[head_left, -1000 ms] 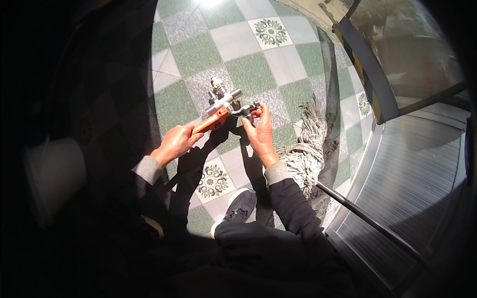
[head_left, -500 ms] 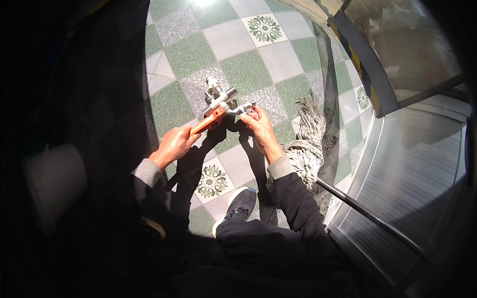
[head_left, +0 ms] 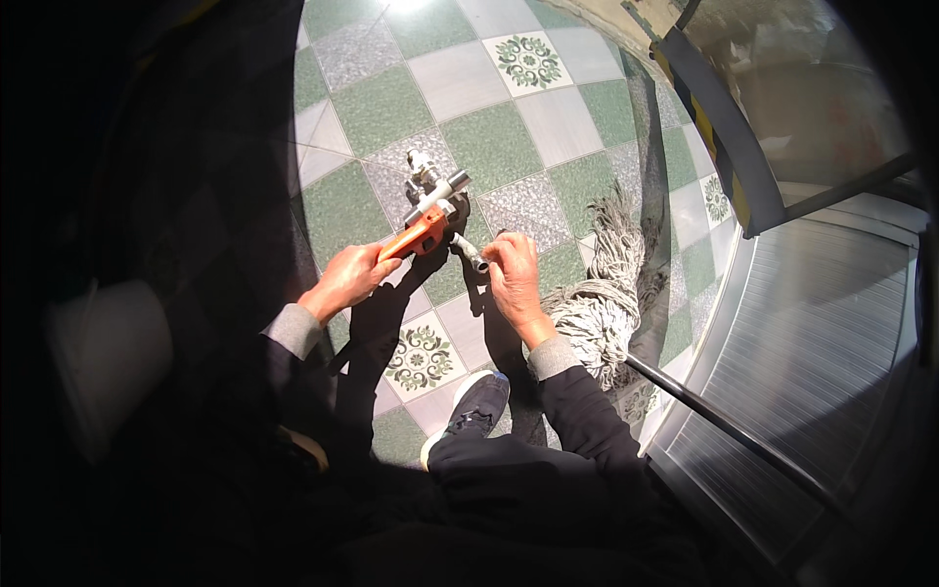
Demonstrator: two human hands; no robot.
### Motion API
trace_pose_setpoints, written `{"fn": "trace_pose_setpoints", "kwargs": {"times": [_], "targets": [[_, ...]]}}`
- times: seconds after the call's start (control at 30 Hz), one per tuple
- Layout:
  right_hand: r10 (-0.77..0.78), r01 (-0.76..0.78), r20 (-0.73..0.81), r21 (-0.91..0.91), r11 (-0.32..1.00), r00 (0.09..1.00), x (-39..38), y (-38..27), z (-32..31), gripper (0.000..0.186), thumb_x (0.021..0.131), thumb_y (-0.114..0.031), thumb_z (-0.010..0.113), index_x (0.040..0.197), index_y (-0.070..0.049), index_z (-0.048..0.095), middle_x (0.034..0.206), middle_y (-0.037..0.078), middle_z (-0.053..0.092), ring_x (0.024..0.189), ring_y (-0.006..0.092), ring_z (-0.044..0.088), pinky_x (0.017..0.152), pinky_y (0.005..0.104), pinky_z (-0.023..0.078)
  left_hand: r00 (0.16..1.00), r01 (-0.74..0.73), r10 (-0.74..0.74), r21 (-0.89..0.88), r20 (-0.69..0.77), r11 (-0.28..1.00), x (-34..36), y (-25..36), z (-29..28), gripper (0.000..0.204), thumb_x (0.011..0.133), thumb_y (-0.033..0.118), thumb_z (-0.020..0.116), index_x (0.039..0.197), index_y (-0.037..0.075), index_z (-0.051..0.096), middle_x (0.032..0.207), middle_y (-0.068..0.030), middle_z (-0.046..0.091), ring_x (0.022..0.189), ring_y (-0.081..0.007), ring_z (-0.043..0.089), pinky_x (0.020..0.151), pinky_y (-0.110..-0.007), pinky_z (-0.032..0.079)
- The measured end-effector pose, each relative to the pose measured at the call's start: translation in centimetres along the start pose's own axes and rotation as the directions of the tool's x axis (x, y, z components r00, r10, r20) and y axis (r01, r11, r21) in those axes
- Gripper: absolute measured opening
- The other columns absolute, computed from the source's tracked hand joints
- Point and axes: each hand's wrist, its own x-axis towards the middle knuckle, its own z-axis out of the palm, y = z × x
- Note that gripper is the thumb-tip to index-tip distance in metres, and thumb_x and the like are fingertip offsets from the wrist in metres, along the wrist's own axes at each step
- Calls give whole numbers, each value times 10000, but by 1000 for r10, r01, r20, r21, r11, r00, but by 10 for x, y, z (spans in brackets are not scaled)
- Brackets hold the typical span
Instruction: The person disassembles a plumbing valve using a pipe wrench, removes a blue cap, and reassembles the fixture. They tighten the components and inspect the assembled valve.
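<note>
My left hand (head_left: 344,282) is wrapped round the handle of an orange wrench (head_left: 413,238). Its head meets a metal nut beside a pale tap-like pipe assembly (head_left: 437,193) with a shiny round end and small metal fittings at its far side. From the nut a bent metal pipe fitting (head_left: 469,252) slants down toward the right, its hollow end showing. My right hand (head_left: 514,279) has its fingers curled in a pinch at that end; the fingertips' contact is partly hidden.
A grey string mop (head_left: 599,308) lies right of my right hand, its dark pole (head_left: 734,428) running to the lower right. A black-and-yellow striped edge (head_left: 719,147) and a ribbed metal panel (head_left: 802,333) stand at the right. My shoe (head_left: 477,403) rests on the checkered tiles (head_left: 489,137).
The bent fitting has swung from pointing right to pointing down and right. My right hand has moved lower, its fingers turned over. My left hand keeps hold of the wrench, nearly still.
</note>
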Motion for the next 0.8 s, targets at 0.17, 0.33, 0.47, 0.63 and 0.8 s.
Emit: {"fn": "trace_pose_setpoints", "kwargs": {"times": [0.17, 0.33, 0.47, 0.63, 0.8], "targets": [[255, -253, 2, 117, 960, 967, 3, 25, -8, 116, 874, -20, 556, 953, -26, 639, 973, 111, 622, 956, 262, 601, 864, 362, 478, 999, 28, -23, -179, 28, 983, 3, -7, -1, 483, 944, 384, 633, 1183, -35, 656, 749, -83, 609, 706, -154, 556, 658, -365, 460], [390, -472, 278, 365, 803, 878, 58, 12, -3, 361, 953, -255, 603, 1219, -10, 613, 1156, 168, 649, 1098, 272, 624, 951, 362, 479, 999, -16, 20, -75, 46, 997, 3, -6, -5, 436, 920, 404, 638, 1064, -4, 699, 746, -116, 654, 678, -213, 618, 640, -379, 475], [449, -569, 521, 87, 818, 725, 106, 7, 11, 628, 901, -403, 679, 1338, 16, 511, 1187, 244, 659, 1110, 298, 653, 938, 390, 507, 995, -13, 15, -18, 98, 1000, -3, -1, -6, 396, 906, 412, 657, 1035, 42, 718, 756, -141, 686, 676, -263, 658, 643, -392, 489], [396, -440, 487, -26, 898, 778, 110, 3, 32, 665, 852, -355, 744, 1299, 37, 446, 1113, 261, 666, 1022, 349, 678, 882, 420, 526, 997, 44, -41, -53, 65, 998, -36, -24, -10, 387, 887, 386, 700, 1015, 21, 716, 682, -109, 637, 598, -185, 605, 581, -365, 472], [263, -252, 462, -86, 964, 847, 85, -13, 55, 599, 848, -299, 743, 1319, -65, 458, 1115, 239, 644, 1014, 390, 666, 875, 470, 526, 991, 133, -127, -409, 43, 903, -77, -65, 1, 361, 885, 326, 743, 957, -26, 712, 687, 14, 603, 613, -55, 518, 541, -269, 418]]}}
